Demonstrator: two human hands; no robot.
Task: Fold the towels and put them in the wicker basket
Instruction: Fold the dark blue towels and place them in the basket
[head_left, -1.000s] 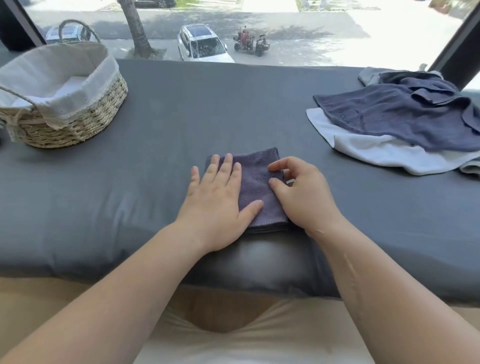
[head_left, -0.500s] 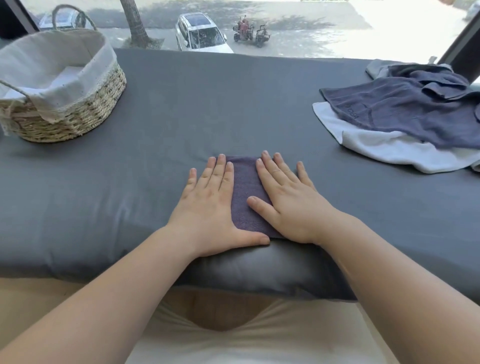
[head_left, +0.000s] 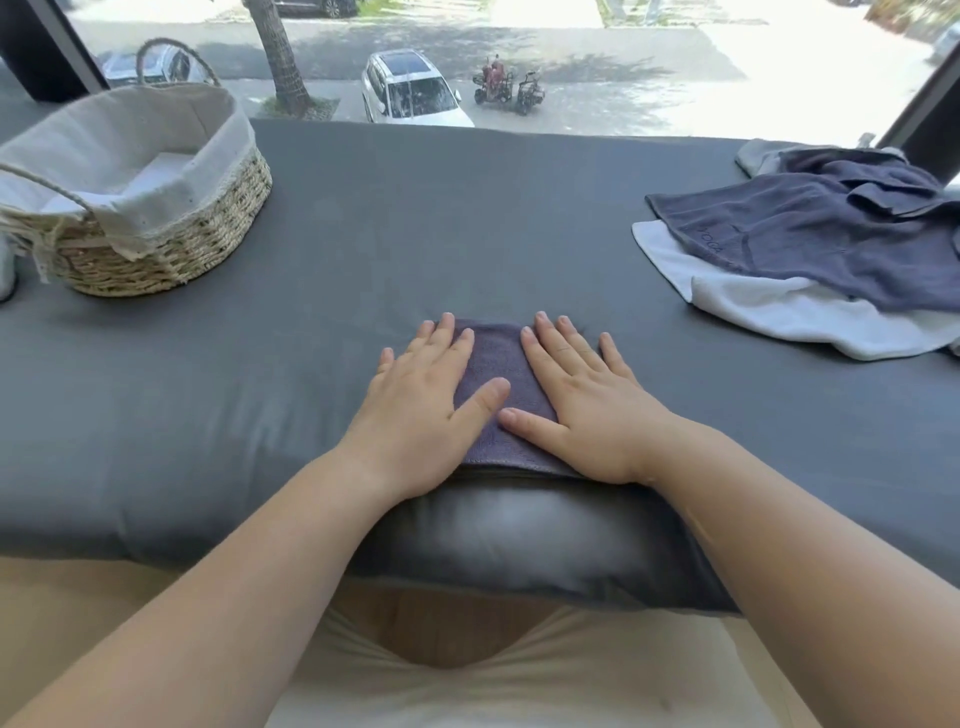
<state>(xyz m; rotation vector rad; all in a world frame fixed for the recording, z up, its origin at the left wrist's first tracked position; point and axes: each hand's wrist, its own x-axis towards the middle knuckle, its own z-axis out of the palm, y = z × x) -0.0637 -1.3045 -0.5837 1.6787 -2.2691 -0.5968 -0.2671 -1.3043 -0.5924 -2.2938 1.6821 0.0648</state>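
The left hand (head_left: 421, 410) and right hand (head_left: 587, 410) both lie flat with fingers straight and a little spread. They press the folded purple towel (head_left: 496, 364) and grip nothing. The towel sits close to the rounded near edge of the bed (head_left: 467, 218), and the basket (head_left: 208, 244) stands well apart at the far left. The likeliest slip is in the pickup: if the fingers catch only the top layer, the fold will probably fall open on the way across. A push toward the body could also slide the towel off the soft edge (the sheet looks smooth there). Something pale already lies in the basket, so a careless drop might land crooked or rumple it. The pile (head_left: 805, 244) at the right is not yet folded.
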